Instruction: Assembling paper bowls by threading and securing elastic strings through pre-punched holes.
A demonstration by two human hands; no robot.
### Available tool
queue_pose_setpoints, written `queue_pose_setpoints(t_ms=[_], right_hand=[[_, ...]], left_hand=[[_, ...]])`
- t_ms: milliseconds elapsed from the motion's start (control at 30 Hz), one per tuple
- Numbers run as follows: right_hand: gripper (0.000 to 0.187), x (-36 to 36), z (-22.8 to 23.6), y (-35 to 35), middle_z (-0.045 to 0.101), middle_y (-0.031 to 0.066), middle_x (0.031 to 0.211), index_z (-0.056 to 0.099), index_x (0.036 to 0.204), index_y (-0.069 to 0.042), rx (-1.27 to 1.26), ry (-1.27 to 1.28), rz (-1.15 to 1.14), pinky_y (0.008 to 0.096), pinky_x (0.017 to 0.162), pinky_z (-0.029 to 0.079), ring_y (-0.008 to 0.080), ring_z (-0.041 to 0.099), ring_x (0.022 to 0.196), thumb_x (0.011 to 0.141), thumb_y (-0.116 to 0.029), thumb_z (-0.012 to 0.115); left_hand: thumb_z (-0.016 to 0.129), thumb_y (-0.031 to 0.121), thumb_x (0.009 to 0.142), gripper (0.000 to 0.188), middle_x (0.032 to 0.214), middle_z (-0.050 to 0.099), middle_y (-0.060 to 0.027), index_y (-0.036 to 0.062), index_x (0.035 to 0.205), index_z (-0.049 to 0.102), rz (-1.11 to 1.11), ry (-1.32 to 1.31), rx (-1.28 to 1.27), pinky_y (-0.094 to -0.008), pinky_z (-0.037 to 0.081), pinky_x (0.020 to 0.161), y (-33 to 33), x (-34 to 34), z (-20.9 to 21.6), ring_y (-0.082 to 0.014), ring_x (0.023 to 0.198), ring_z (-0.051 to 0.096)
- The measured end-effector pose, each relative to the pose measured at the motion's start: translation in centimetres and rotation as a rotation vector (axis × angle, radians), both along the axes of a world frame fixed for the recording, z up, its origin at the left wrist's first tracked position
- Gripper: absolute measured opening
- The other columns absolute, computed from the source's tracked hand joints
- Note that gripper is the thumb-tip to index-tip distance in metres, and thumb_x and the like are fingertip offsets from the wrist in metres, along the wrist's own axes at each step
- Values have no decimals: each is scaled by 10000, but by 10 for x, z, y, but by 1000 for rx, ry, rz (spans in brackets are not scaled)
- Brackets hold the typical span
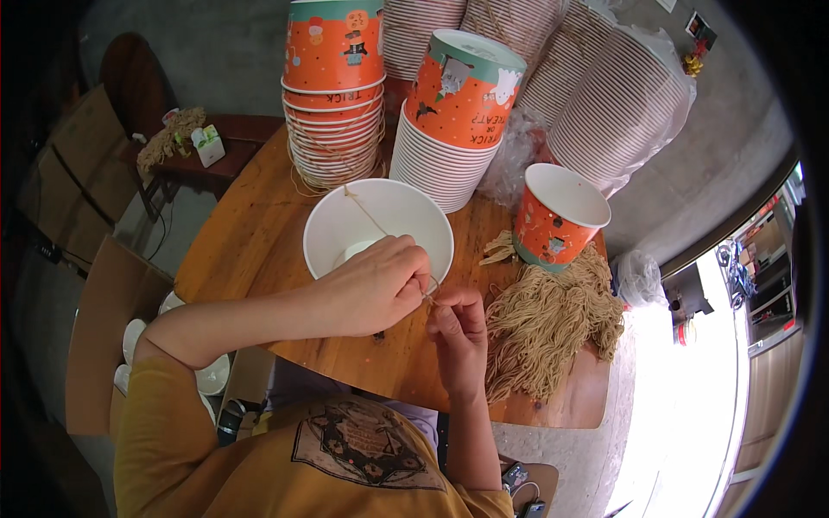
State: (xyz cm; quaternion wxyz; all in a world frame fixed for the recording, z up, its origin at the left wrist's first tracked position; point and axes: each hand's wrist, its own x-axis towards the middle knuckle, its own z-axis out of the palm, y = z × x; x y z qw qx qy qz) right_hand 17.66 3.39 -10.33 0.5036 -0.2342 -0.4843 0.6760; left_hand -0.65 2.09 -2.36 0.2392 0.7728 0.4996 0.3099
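A white-lined paper bucket (380, 207) stands on the table before me, its inside facing up. A tan cord (367, 213) comes out through its far wall and runs across the opening to my hands. My left hand (380, 285) is closed, pinching the cord over the bucket's near rim. Close beside it, my right hand (459, 337) pinches the cord's end between thumb and fingers. A small loop shows between the two hands. To the right lies a heap of tan cords (553, 332), with an orange paper bucket (555, 220) standing at its far edge.
Behind stand a stack of orange buckets hung with cords (334, 95), an upside-down bucket stack (453, 129) and several tall bagged stacks (613, 99). An open cardboard box (108, 337) with white buckets is at the left. A bench (229, 142) holds more cords.
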Motion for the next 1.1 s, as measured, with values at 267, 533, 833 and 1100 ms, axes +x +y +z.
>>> queue_pose_setpoints(t_ms=[267,533,833,1100], right_hand=[[240,7,26,-5,494,-30,736,570,1047,-92,456,-569,-294,220,522,358,67,435,608,846,-58,696],[210,-2,41,-8,541,39,676,614,914,-99,1145,-1020,-685,322,512,448,204,533,570,743,-29,714],[186,-12,44,-9,563,45,684,516,818,-83,1017,-1032,-626,342,527,478,221,589,598,739,-60,683],[156,2,48,-12,557,35,678,582,894,-74,601,-919,-279,309,518,468,158,560,556,781,-31,681]], left_hand=[[521,53,883,51,955,547,-135,16,916,513,-16,-63,-73,-407,456,824,-4,0,3,-315,943,554],[518,23,883,83,983,549,-150,19,966,507,-16,-58,13,-412,452,845,-4,2,-1,-326,986,551],[594,-7,729,237,935,519,-151,3,946,500,-53,251,394,-403,435,780,-11,7,-6,-320,867,510],[588,2,777,203,943,538,-139,14,956,493,-48,180,298,-406,450,786,-6,0,-5,-316,905,533]])
